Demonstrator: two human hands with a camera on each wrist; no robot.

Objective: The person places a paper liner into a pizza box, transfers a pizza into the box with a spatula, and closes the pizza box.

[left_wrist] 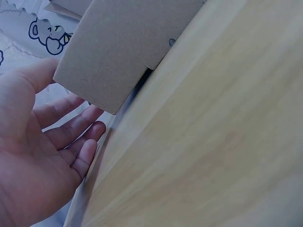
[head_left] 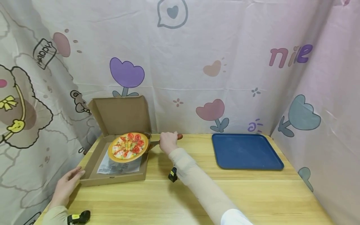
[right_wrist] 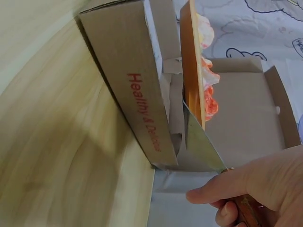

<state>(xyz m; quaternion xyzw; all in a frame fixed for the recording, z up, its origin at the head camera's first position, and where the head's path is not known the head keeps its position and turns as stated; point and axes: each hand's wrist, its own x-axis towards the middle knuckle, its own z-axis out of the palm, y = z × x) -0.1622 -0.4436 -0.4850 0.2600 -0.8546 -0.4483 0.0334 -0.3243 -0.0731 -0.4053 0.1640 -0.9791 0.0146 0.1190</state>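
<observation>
Over the open pizza box point(head_left: 113, 180) at the counter's point(head_left: 197, 193) left, we see the pizza point(head_left: 128, 146) supported on the blade of a pizza server point(right_wrist: 203, 144), above a paper liner point(head_left: 108, 166). Our right hand point(head_left: 168, 142) is curled around the server's wooden handle; our left hand point(head_left: 66, 185), fingers loosely spread, lies at the box's near left corner. We judge the step in hand to be bearing the pizza on the blade. The next move, in our reading, calls for a steady wrist, clearance from the right-hand wall, and the box kept still. The blue tray point(head_left: 244, 153) lies well apart, rightward.
</observation>
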